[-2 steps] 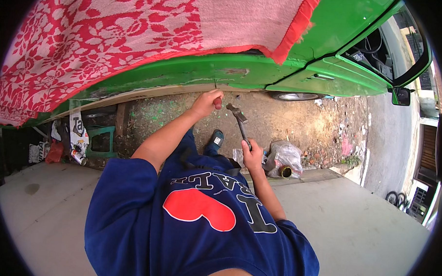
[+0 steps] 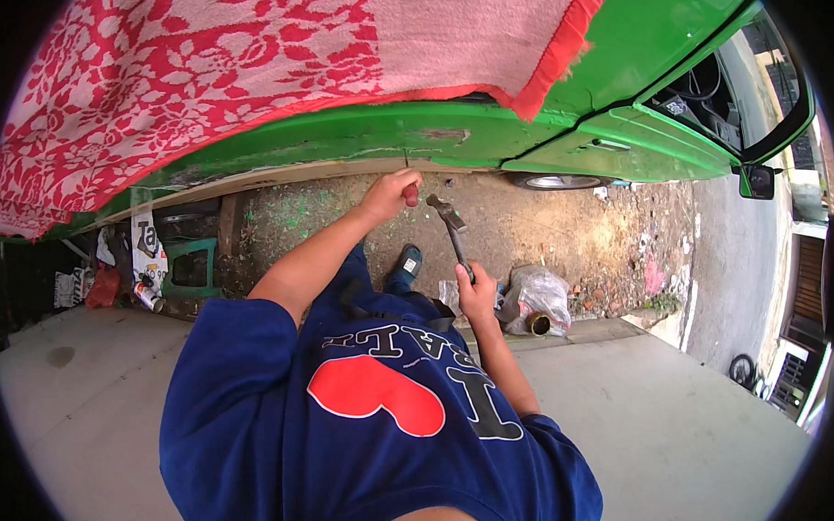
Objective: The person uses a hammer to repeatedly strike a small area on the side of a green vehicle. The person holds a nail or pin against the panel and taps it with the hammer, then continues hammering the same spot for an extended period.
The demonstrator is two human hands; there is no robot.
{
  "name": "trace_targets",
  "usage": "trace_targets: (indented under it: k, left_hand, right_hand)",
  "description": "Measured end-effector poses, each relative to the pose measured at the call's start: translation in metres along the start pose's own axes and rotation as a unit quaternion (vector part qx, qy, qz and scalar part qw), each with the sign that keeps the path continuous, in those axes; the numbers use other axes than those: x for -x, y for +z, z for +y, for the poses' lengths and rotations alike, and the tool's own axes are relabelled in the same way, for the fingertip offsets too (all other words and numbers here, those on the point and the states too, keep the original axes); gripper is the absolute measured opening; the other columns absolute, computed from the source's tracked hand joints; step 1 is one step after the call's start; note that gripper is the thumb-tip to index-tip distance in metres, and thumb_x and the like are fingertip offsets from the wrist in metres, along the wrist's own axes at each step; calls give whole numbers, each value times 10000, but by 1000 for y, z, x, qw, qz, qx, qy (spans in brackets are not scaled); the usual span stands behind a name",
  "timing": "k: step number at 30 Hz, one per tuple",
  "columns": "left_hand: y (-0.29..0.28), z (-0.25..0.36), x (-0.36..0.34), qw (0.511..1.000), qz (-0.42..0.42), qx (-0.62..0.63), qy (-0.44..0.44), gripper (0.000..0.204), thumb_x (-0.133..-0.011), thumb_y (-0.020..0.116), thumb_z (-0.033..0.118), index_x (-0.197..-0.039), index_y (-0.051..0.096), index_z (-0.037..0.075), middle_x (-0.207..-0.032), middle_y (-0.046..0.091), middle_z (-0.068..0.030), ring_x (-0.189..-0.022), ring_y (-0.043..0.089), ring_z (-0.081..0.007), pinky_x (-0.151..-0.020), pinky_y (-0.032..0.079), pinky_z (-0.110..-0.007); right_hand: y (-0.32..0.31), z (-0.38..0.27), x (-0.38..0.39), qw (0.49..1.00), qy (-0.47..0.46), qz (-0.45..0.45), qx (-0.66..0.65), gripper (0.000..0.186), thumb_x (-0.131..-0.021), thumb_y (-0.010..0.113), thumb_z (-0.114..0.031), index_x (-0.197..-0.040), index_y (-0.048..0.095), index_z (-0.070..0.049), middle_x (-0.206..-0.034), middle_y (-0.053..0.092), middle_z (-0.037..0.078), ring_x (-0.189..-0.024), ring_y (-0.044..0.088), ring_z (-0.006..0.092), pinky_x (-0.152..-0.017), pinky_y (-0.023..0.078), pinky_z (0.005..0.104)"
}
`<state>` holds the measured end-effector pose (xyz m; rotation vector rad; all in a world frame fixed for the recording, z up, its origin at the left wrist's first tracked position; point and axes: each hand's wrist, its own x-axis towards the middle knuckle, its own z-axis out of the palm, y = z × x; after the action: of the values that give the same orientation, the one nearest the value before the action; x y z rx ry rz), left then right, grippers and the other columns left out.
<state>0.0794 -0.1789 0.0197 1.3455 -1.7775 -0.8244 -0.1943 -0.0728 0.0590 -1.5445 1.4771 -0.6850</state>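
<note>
My left hand (image 2: 388, 197) is closed round the red handle of a screwdriver (image 2: 410, 195). Its thin shaft points away from me, with the tip at the lower edge of a green vehicle's side panel (image 2: 495, 133); I cannot tell whether it touches. Paint on that panel is scraped in places. In my right hand (image 2: 476, 295) is a hammer (image 2: 456, 234), gripped by its dark handle. The hammer's head is up, a short way right of the screwdriver's handle and apart from it.
A red-and-pink patterned blanket (image 2: 212, 79) hangs over the vehicle. On the ground at right are a plastic bag (image 2: 537, 290) and an open can (image 2: 538, 323). A green plastic stool (image 2: 192, 266) lies at left. A side mirror (image 2: 756, 181) juts out at far right.
Both hands and their tools keep the same position. Far off at the right edge, the dark wheels by the road look different, with fewer showing now.
</note>
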Motion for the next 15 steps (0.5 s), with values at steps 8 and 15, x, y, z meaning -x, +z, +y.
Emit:
trace_targets:
  k: [8, 15]
  left_hand:
    - [2, -3, -5, 1000, -5, 3, -25, 243, -744, 589, -94, -931, 517, 43, -924, 601, -148, -891, 601, -383, -766, 477, -396]
    - [5, -8, -10, 999, -3, 1, -34, 238, -744, 589, -95, -926, 517, 41, -911, 595, -153, -886, 599, -387, -759, 474, -399]
  right_hand:
    - [16, 6, -15, 985, -156, 26, 72, 220, -897, 688, -267, -916, 657, -51, -671, 613, 179, -621, 632, 384, -541, 470, 434]
    - [13, 8, -14, 988, -149, 51, 9, 208, -885, 697, -220, -941, 647, -26, -718, 620, 168, -631, 622, 356, -554, 459, 405]
